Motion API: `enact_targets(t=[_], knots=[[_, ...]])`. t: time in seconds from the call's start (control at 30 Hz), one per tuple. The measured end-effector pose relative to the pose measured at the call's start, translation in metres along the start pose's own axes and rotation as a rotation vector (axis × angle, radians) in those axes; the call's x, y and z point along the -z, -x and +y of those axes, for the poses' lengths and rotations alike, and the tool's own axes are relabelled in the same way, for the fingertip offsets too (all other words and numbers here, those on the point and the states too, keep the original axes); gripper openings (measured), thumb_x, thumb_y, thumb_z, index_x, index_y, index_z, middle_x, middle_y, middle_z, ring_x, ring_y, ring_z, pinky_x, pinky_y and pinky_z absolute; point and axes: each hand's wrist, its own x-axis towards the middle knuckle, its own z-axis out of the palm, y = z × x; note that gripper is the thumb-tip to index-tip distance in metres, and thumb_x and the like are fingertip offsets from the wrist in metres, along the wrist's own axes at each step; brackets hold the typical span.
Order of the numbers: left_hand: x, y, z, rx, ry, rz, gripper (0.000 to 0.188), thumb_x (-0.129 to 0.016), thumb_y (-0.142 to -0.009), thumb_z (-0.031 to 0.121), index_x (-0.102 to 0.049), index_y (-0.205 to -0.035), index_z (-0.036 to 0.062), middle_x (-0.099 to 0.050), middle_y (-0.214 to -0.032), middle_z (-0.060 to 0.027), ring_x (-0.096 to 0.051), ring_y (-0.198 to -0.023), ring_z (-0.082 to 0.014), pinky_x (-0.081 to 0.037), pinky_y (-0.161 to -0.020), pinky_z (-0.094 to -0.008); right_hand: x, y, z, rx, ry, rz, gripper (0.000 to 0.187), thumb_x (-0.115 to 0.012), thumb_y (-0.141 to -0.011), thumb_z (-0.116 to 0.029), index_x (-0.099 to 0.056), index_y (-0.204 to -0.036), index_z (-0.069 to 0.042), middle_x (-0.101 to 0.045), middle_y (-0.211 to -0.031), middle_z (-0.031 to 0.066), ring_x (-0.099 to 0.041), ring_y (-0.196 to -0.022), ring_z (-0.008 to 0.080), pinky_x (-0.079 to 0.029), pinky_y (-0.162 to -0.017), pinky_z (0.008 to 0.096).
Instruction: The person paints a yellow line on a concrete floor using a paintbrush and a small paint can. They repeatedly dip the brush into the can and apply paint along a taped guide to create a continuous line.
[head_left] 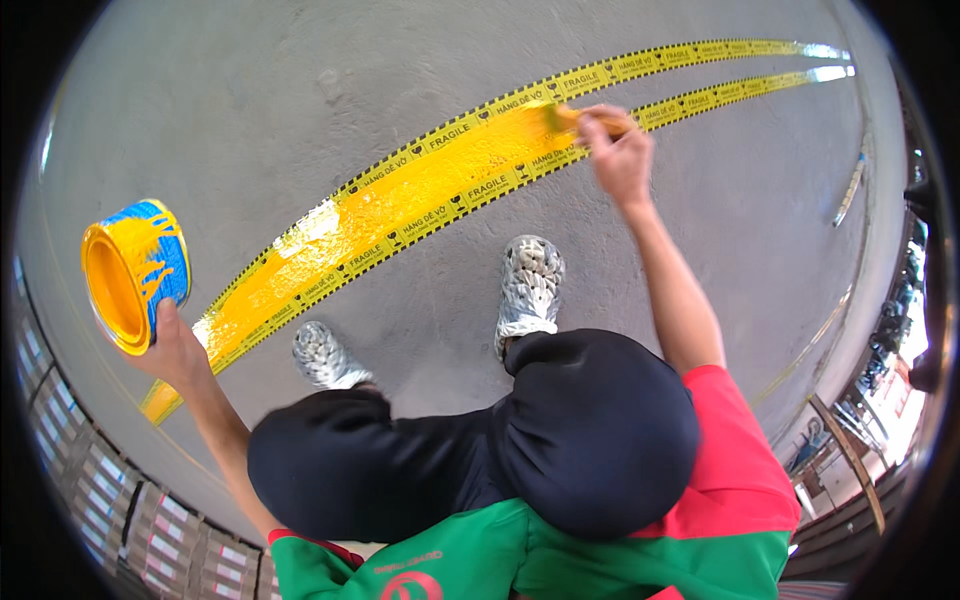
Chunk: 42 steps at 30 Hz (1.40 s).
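Note:
My right hand (622, 160) is closed round the handle of a paintbrush (562, 118), its bristles down on the floor at the end of a wet yellow paint stripe (400, 200). The brush is slightly blurred. Two strips of yellow tape with black printing border the stripe, a far tape strip (450, 132) and a near tape strip (430, 218). At the left, my left hand (170, 345) grips an open paint can (165, 250), blue outside with yellow drips. The can is tilted, and its yellow inside shows. The left fingers are partly hidden behind it.
Grey concrete floor (330, 90) surrounds the stripe. My two shoes (530, 285) stand just on the near side of the tape. Stacked cartons (160, 530) line the lower left edge. A wooden plank (848, 462) and assorted clutter lie at the right.

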Motion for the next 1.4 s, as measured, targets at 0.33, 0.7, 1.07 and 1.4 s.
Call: enact_targets(t=[0.33,0.7,1.07,1.4], knots=[[-0.062,0.013,0.011,-0.130,0.016,-0.055,0.094,-0.084,-0.068,0.006,-0.037,-0.149,0.0032,-0.055,-0.138,-0.0126,-0.056,-0.128,-0.0298,-0.046,-0.111,-0.0433,-0.023,0.020,-0.004,0.499,0.628,-0.073,0.021,-0.061,-0.082,0.003,-0.068,-0.101,-0.005,-0.070,-0.090,0.0141,-0.069,-0.077,0.0286,-0.060,-0.064,0.0374],[-0.169,0.038,0.020,-0.090,-0.042,-0.285,0.117,-0.096,-0.061,0.038,-0.032,-0.152,0.0038,-0.050,-0.143,-0.0135,-0.052,-0.133,-0.0272,-0.042,-0.114,-0.0426,-0.036,0.038,-0.009,0.144,-0.102,0.025,0.011,-0.072,-0.095,-0.011,-0.075,-0.098,-0.001,-0.077,-0.085,0.0097,-0.070,-0.068,0.0124,-0.055,-0.055,0.0270],[-0.183,0.050,0.015,-0.111,-0.086,-0.330,0.117,-0.097,-0.059,0.037,-0.032,-0.151,0.0049,-0.047,-0.145,-0.0134,-0.048,-0.137,-0.0278,-0.037,-0.118,-0.0426,-0.018,0.038,0.000,0.543,0.547,0.024,0.029,-0.063,-0.077,0.006,-0.067,-0.103,-0.005,-0.070,-0.086,0.0136,-0.068,-0.074,0.0288,-0.058,-0.063,0.0383],[-0.185,0.049,0.021,-0.077,-0.088,-0.304,0.116,-0.097,-0.059,0.037,-0.033,-0.150,0.0047,-0.050,-0.143,-0.0127,-0.051,-0.135,-0.0271,-0.038,-0.118,-0.0421,-0.032,0.047,-0.015,0.072,-0.025,-0.048,0.014,-0.067,-0.094,-0.004,-0.076,-0.105,-0.005,-0.077,-0.086,0.0066,-0.067,-0.063,0.0104,-0.048,-0.049,0.0269]])
